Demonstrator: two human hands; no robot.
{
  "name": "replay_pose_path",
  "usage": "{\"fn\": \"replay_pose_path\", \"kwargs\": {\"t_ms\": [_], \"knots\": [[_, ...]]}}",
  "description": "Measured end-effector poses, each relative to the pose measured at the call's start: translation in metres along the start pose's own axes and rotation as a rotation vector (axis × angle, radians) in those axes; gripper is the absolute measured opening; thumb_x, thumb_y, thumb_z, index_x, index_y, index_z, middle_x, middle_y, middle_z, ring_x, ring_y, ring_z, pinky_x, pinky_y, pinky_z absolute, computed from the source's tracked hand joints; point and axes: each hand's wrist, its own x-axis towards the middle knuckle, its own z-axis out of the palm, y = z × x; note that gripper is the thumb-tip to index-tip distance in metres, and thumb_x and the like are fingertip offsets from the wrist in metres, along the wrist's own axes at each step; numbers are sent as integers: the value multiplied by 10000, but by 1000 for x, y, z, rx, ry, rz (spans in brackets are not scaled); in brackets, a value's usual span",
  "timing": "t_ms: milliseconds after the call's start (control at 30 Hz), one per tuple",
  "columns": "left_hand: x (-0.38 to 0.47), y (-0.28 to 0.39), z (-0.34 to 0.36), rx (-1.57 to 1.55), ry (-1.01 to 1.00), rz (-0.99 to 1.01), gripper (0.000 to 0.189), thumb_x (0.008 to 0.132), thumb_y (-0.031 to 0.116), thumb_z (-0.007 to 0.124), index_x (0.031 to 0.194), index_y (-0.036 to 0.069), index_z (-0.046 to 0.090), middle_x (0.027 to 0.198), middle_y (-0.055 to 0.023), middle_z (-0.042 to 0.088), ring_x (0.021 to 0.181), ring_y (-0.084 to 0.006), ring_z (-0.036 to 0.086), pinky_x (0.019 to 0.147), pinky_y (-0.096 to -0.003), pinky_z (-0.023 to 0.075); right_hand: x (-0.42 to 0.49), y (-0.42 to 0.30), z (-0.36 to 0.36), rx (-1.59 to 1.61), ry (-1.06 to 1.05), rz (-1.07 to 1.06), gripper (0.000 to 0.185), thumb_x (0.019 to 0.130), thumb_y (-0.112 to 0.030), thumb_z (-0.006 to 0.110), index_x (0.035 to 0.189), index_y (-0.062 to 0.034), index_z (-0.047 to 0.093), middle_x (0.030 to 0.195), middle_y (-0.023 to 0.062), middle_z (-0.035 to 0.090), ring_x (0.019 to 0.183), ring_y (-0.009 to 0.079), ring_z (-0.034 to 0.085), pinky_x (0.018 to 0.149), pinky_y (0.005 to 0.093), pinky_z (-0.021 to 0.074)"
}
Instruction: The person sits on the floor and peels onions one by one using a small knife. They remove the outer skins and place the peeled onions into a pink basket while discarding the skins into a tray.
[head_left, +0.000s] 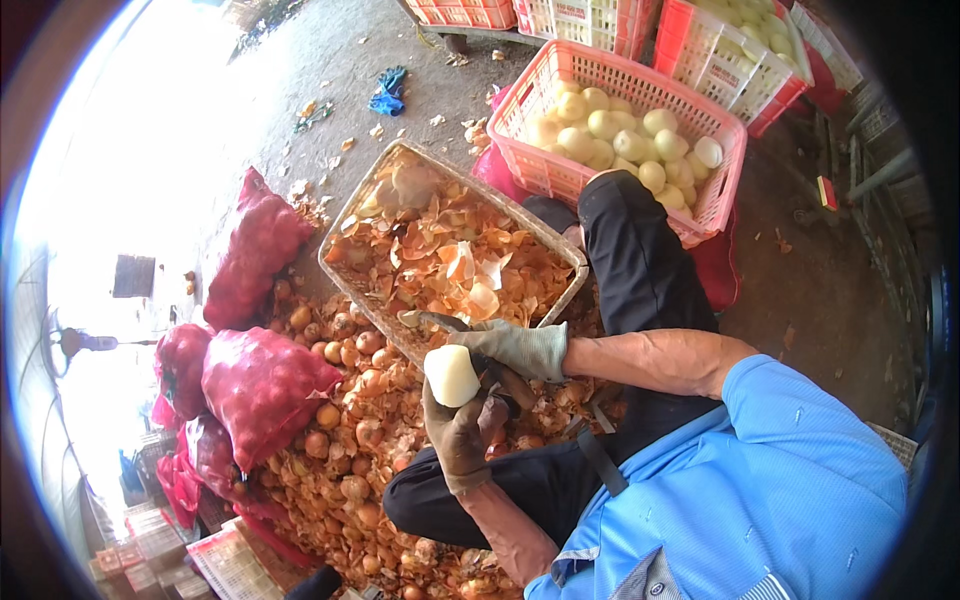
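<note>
My left hand (457, 431), in a brown work glove, grips a peeled white onion (451, 375). Just above and to its right is my right hand (502, 345), in a grey-green glove with a dark palm side, its thumb stretched over the rim of a basin. Its curled fingers are partly hidden, and I cannot tell whether they hold a tool. The rectangular basin (450, 161) is full of loose onion skins (427, 240). Unpeeled onions (356, 487) lie heaped among skins below the hands, beside my bent leg.
A pink plastic crate (615, 67) of peeled onions (630, 142) stands beyond my knee, with more crates (727, 67) behind. Red mesh sacks (262, 390) of onions lie left of the heap. A blue glove (388, 90) and scattered skins lie on the floor.
</note>
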Motion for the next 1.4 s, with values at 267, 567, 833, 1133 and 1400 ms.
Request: {"fn": "replay_pose_path", "kwargs": {"t_ms": [267, 567, 833, 1133, 1400], "knots": [[6, -17, -4, -146, -56, -22, 783, 833, 199, 889, 1482, 0, 499, 1325, -139, 669, 1223, -281, 664, 1086, -433, 542, 8, 13, 3, 22, 121, -127, 315, 1018, -344, 734, 1155, -60, 720, 983, 25, 715, 828, 112, 658, 689, 284, 543], [2, -14, -4, -100, -19, 2, 805, 788, 228, 853, 1471, -13, 503, 1313, -161, 669, 1221, -308, 667, 1098, -465, 532, 9, 17, 7, -146, 138, -233, 338, 1052, -348, 704, 1115, -17, 738, 935, -2, 727, 853, 88, 639, 742, 285, 540], [-6, -21, -29, -423, 25, 48, 756, 811, 211, 777, 1483, -10, 508, 1375, -186, 658, 1287, -379, 642, 1203, -572, 464, -2, 0, -2, -840, 359, -500, 200, 995, -217, 661, 1110, -85, 756, 881, 142, 755, 766, 242, 730, 745, 393, 574], [-2, -25, -16, -203, 132, 18, 727, 786, 235, 813, 1407, -27, 542, 1243, -134, 694, 1089, -275, 706, 972, -412, 591, -37, 19, -13, -1616, 28, -737, 408, 919, -175, 708, 1313, -137, 609, 747, 113, 659, 660, 309, 713, 541, 458, 545], [8, -32, -24, -92, 153, 21, 653, 796, 197, 869, 1340, -26, 584, 1186, -102, 702, 1040, -225, 703, 938, -380, 582, -33, 21, -18, -1661, 49, -764, 313, 946, -189, 669, 1238, -87, 620, 734, 103, 639, 632, 304, 698, 515, 441, 522]]}}
